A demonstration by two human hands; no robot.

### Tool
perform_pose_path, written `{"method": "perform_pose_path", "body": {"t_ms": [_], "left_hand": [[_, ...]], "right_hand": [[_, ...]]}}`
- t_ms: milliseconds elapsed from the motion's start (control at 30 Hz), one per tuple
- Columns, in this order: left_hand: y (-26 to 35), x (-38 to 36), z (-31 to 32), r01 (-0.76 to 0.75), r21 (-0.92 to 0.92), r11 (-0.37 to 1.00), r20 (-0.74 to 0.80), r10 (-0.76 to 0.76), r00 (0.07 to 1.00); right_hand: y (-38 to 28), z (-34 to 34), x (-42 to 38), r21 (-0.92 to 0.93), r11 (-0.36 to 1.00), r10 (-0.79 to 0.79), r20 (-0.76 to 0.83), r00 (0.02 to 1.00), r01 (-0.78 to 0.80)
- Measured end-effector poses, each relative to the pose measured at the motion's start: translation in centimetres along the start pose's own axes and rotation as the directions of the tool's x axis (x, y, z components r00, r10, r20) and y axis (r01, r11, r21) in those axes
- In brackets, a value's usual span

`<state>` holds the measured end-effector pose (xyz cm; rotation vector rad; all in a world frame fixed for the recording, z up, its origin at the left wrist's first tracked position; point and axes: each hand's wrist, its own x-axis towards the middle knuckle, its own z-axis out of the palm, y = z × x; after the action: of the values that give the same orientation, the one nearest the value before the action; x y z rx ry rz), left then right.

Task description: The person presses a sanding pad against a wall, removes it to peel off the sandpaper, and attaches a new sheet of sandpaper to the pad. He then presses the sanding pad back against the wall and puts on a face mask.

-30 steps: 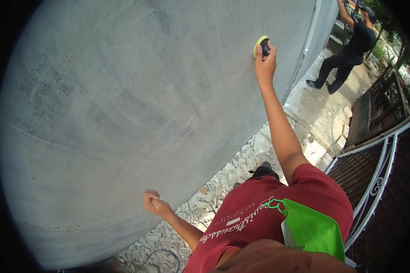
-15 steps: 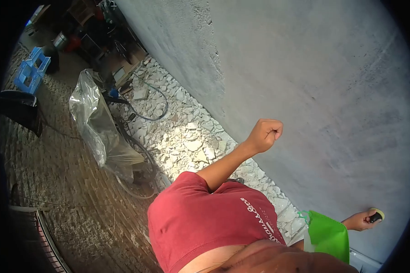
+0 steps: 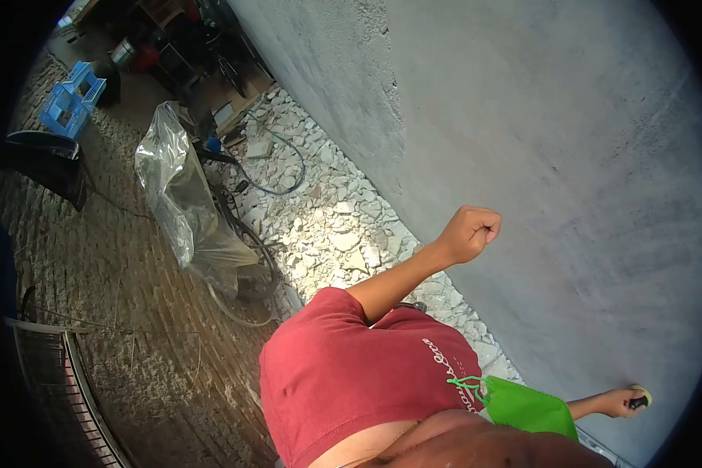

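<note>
My left hand [image 3: 474, 234] is held in a fist at mid-view, overlapping the grey plastered wall [image 3: 554, 203]; nothing shows in its curled fingers. Down at the lower right, my right hand [image 3: 618, 403] grips a small hand pad [image 3: 639, 401] with a black back and a pale yellow edge, close against the wall. A bright green cloth [image 3: 530, 407] with thin green loops, like a face mask, hangs near my chin and hides part of the right arm.
Broken rubble [image 3: 343, 226] covers the ground along the wall's base, with a hose [image 3: 300, 175] over it. Left of that lie clear plastic sheeting [image 3: 175, 187], a rough brick surface [image 3: 140, 312], a blue crate [image 3: 72, 101] and a metal grille [image 3: 86, 390].
My view has shifted, so the surroundings sit farther right. My right hand with the pad appears lower and farther left, and the green cloth has swung left. The left hand stays a fist.
</note>
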<state>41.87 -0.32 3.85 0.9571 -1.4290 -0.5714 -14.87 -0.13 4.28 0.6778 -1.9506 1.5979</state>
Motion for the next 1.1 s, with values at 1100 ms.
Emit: {"method": "perform_pose_path", "body": {"t_ms": [1100], "left_hand": [[8.9,-2.6,20.8,-0.115,-0.210,0.971,0.123,0.143,0.982]], "right_hand": [[17.0,-1.3,-11.5,0.161,0.026,0.805,0.582,0.116,-0.987]]}}
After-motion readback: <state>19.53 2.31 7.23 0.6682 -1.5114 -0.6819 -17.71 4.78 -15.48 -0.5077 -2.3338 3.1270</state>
